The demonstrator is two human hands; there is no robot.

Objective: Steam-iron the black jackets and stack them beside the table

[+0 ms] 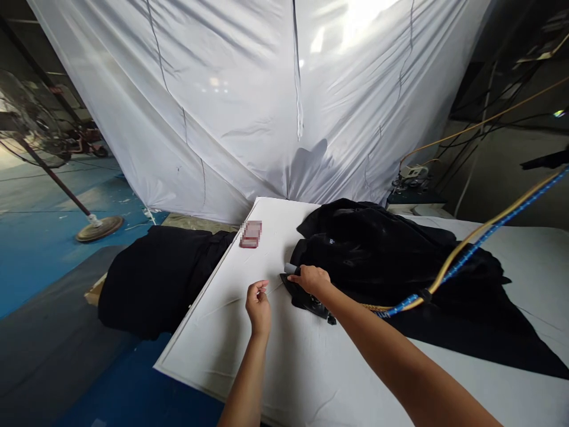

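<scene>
My right hand (pixel 313 279) is wrapped round the handle of a steam iron (pixel 316 306), whose grey handle end sticks out past my fingers. The dark iron sits at the left edge of a black garment (pixel 377 255) with a small light label. From the iron a yellow tube and a blue hose (pixel 482 240) run up to the right. My left hand (pixel 258 302) hovers over the white table to the left of the iron, fingers curled in and nothing visible in them. The iron's underside is hidden.
A pixelated reddish packet (pixel 251 233) lies on the white padded table (pixel 275 219) near its left edge. Beside the table is a pile of black cloth (pixel 155 284). White sheeting (pixel 231 107) hangs behind, and a standing fan (pixel 40 124) is at the far left.
</scene>
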